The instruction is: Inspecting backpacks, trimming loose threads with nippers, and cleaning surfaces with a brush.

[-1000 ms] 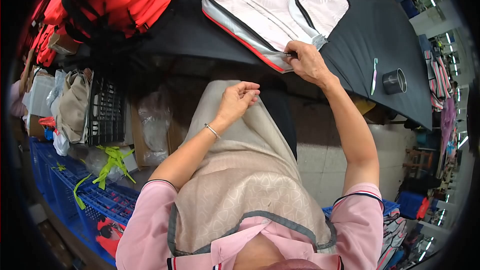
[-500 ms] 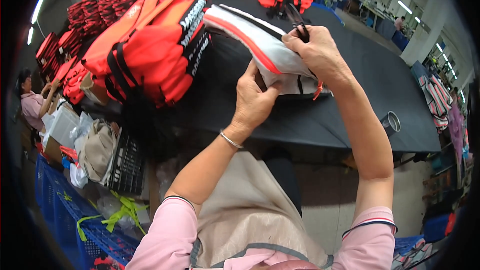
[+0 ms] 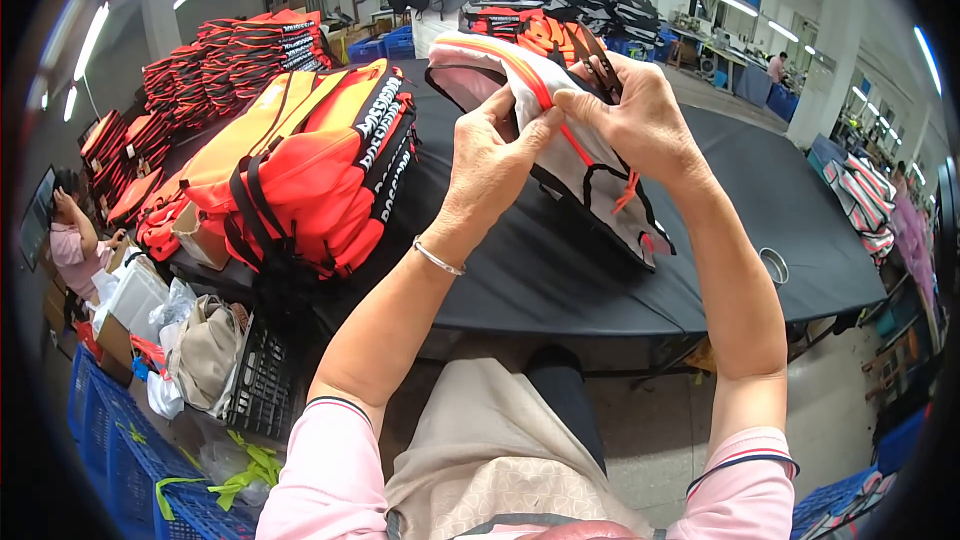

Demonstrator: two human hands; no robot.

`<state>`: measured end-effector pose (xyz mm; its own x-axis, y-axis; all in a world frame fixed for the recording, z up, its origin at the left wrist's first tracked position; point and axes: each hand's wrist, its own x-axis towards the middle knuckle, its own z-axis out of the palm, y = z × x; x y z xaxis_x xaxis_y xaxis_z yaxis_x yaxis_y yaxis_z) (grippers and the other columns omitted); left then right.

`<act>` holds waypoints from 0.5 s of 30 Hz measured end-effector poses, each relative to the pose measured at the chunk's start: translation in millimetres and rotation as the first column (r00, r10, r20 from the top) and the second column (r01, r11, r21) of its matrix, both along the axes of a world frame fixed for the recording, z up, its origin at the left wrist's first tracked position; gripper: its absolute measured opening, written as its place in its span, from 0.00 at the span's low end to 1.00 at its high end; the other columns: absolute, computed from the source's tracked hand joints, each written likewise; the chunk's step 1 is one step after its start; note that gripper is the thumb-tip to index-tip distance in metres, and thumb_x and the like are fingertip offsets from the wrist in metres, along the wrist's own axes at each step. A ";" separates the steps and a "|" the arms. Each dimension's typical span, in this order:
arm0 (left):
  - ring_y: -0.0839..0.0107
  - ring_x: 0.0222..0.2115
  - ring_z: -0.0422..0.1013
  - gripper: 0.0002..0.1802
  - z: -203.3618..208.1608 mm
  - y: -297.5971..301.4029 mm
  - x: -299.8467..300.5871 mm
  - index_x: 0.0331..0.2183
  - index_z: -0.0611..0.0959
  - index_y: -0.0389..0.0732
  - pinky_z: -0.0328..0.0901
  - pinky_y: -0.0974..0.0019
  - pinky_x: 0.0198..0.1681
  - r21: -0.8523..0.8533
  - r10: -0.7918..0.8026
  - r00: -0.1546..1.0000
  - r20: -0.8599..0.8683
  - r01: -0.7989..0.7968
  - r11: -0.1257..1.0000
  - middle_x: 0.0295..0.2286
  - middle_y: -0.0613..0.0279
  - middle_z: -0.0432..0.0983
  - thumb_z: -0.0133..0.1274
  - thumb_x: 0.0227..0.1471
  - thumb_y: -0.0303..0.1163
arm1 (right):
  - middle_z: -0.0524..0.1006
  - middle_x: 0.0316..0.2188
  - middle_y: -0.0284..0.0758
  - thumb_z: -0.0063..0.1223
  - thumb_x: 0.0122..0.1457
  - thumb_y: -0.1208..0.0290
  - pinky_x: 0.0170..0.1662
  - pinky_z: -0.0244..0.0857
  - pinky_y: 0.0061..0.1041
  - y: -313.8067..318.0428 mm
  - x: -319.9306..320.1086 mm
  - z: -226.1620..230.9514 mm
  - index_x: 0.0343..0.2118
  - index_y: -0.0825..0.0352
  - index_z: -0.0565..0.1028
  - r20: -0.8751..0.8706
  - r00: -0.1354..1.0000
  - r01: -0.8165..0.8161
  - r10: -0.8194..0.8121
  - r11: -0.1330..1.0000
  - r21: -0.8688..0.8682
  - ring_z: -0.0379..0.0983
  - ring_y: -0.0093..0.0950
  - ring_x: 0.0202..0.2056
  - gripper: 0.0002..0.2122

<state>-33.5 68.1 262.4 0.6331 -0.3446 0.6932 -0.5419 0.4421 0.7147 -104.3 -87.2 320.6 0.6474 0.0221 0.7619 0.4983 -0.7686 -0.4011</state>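
Note:
A pale grey fabric bag (image 3: 610, 185) with a red-orange zipper and black edging is held up over the black table. My left hand (image 3: 490, 160) pinches its rim between thumb and fingers, near the zipper. My right hand (image 3: 640, 120) pinches the zipper edge a little to the right; the two thumbs almost meet. A dark slim tool (image 3: 597, 72) sticks out by my right fingers; its kind is unclear. An orange pull cord (image 3: 627, 192) hangs from the zipper end. The bag's lower end dips toward the tabletop.
Stacked red-orange bags with black straps (image 3: 290, 180) stand left on the black table (image 3: 740, 270). A metal ring-like cup (image 3: 773, 266) lies near the right edge. Blue crates (image 3: 130, 440) and a black crate (image 3: 265, 375) are at lower left. A person (image 3: 75, 240) sits far left.
The bag has been turned and tilted, its far end higher and its lower end swung down right. My left hand has moved up to the rim beside my right hand. The view has tipped up.

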 end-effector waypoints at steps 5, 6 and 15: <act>0.83 0.33 0.71 0.15 -0.3 1.0 4.0 0.44 0.82 0.34 0.68 0.75 0.39 0.034 0.110 0.990 0.093 -0.114 0.993 0.33 0.65 0.81 0.59 0.55 0.30 | 0.78 0.23 0.41 0.65 0.53 0.62 0.33 0.69 0.29 5.6 -6.7 12.8 0.35 0.73 0.78 -0.142 0.986 0.083 -0.088 0.996 -0.044 0.74 0.26 0.26 0.17; 0.84 0.33 0.71 0.15 0.1 2.5 5.2 0.44 0.82 0.34 0.67 0.75 0.38 0.049 0.126 0.984 0.127 -0.133 0.990 0.32 0.66 0.80 0.59 0.56 0.31 | 0.77 0.22 0.41 0.65 0.52 0.62 0.32 0.68 0.28 4.6 -6.5 14.8 0.34 0.74 0.78 -0.204 0.972 0.101 -0.115 0.992 -0.075 0.73 0.26 0.25 0.17; 0.81 0.23 0.71 0.13 5.4 3.7 8.7 0.40 0.84 0.37 0.67 0.70 0.29 0.145 0.269 0.918 0.291 -0.321 0.936 0.23 0.60 0.81 0.60 0.50 0.28 | 0.79 0.24 0.44 0.65 0.50 0.68 0.34 0.68 0.33 -0.3 1.9 9.4 0.33 0.70 0.79 0.042 0.990 0.141 -0.137 0.985 -0.103 0.76 0.37 0.26 0.11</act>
<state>-24.8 71.8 267.7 0.5296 -0.3089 0.7900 -0.8062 0.1063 0.5820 -102.5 -87.5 330.1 0.6226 0.0150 0.7824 0.3960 -0.8684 -0.2985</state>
